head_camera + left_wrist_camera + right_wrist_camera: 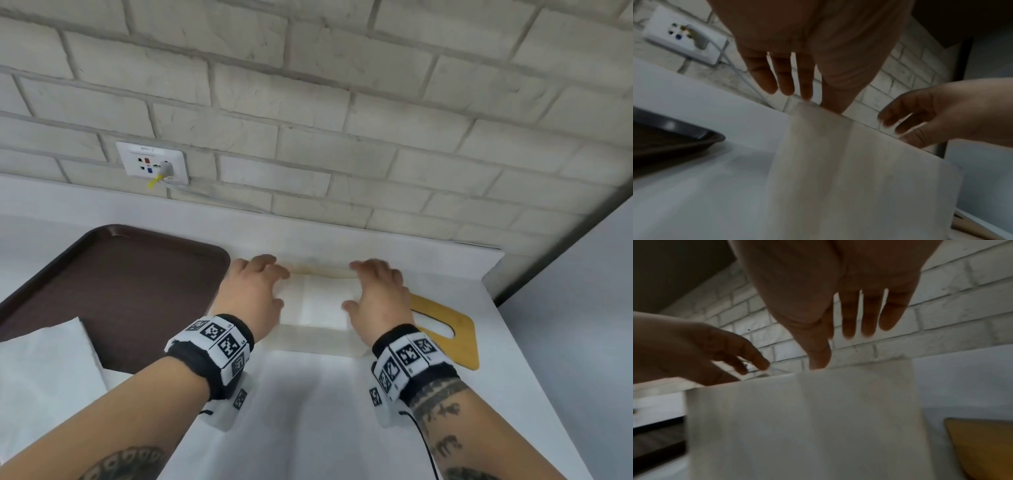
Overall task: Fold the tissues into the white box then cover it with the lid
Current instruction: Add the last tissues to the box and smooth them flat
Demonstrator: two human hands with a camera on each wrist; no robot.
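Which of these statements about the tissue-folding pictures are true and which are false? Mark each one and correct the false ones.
1. Both hands are at the white box. True: the left hand is at its left side and the right hand at its right.
2. The yellow lid already covers the box. False: it lies on the counter to the right of the box.
3. A brown tray lies left of the box. True.
4. The tissue in the box is blue. False: it is white.
5. Nothing is plugged into the wall socket. False: a plug with a cable sits in it.
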